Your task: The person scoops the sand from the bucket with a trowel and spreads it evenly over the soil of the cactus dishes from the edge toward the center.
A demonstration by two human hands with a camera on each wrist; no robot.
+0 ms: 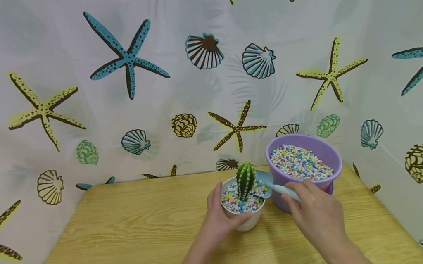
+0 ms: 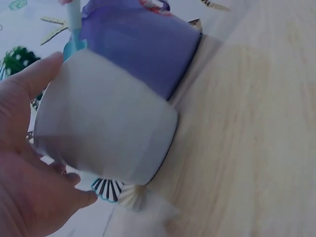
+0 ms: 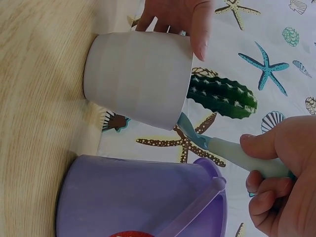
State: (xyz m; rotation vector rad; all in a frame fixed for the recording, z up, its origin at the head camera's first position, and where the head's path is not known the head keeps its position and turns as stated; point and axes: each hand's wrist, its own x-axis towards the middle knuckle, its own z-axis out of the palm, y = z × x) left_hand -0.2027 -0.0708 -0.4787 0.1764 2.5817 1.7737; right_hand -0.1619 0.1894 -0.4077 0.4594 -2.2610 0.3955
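Observation:
A green cactus [image 1: 246, 181] stands upright in a white flower pot [image 2: 106, 118], among small multicoloured beads [image 1: 235, 202] that come up near the rim. My left hand [image 1: 219, 214] grips the pot from its left side, thumb across the front and fingers round the back. With my right hand [image 3: 286, 173] I hold a small light-blue shovel [image 1: 285, 191] by its handle, fingers wrapped about it. Its blade [image 1: 264, 181] tilts down over the pot's right rim, beside the cactus, with a few beads on it. In the right wrist view the blade's edge meets the rim.
A purple bucket [image 3: 133, 192] full of similar beads stands just right of the pot, its handle hanging at the side. The wooden table [image 1: 137, 229] carries both. Behind and at the sides hangs a white cloth [image 1: 178, 93] printed with starfish and shells.

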